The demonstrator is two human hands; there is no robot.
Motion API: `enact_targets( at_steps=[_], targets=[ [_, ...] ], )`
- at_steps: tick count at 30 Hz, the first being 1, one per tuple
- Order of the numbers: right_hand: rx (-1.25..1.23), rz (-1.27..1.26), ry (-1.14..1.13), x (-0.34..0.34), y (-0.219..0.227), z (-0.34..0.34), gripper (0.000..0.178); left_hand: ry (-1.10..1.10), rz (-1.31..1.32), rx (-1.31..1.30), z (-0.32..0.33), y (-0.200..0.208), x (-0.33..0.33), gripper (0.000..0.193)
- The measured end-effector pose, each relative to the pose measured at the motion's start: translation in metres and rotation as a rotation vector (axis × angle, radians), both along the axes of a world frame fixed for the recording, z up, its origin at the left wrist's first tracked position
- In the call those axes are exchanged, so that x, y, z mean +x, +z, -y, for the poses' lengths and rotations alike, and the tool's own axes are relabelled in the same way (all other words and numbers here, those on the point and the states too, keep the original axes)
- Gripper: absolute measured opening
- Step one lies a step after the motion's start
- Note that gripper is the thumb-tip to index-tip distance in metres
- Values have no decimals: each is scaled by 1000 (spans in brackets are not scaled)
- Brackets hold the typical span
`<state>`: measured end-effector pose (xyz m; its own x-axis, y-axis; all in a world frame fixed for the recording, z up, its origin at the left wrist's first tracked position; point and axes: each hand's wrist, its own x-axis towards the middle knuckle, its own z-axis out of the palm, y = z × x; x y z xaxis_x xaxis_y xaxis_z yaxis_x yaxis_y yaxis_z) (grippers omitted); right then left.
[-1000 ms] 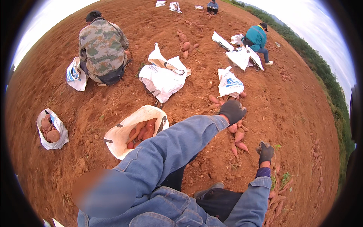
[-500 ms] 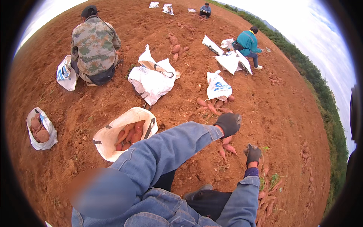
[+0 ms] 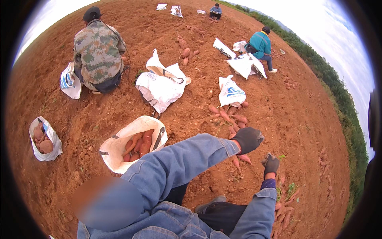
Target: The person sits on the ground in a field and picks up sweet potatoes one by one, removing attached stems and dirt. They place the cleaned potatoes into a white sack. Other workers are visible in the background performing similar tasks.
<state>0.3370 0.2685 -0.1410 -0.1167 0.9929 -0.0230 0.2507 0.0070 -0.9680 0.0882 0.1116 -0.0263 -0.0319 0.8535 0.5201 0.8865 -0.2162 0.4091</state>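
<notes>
My left hand point(image 3: 248, 140), in a dark glove, reaches over the red soil with its fingers curled closed. Whatever it may hold is hidden from view. Just beneath and beside it lie reddish sweet potatoes point(image 3: 243, 158), and a larger heap of sweet potatoes point(image 3: 227, 114) lies beyond it. Slightly nearer and to the right is my right hand point(image 3: 271, 164), gloved too, its fingers bent together; nothing can be made out in them. More sweet potatoes point(image 3: 283, 213) with some green leaves lie beside my right forearm. Left of my left sleeve, an open white sack point(image 3: 113, 150) holds several sweet potatoes.
A smaller filled sack point(image 3: 53, 145) stands far left. White sacks point(image 3: 161, 93) and a white and blue sack point(image 3: 231, 95) lie ahead. A person in a camouflage jacket point(image 3: 98, 51) sits at left; a person in teal point(image 3: 260, 43) and another person point(image 3: 215, 12) sit farther off.
The view has shifted slightly. Both hands keep about the same places over the soil, my left a little nearer. The person in teal has drawn an arm in.
</notes>
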Motion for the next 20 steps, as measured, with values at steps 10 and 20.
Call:
enact_targets(
  at_steps=[10,20],
  targets=[
    [-58,-47,-28,8,11,3,19,-436,-248,-402,112,58,57,24],
    [45,576,188,39,-21,12,34,-815,47,-507,180,76,64,20]
  ],
)
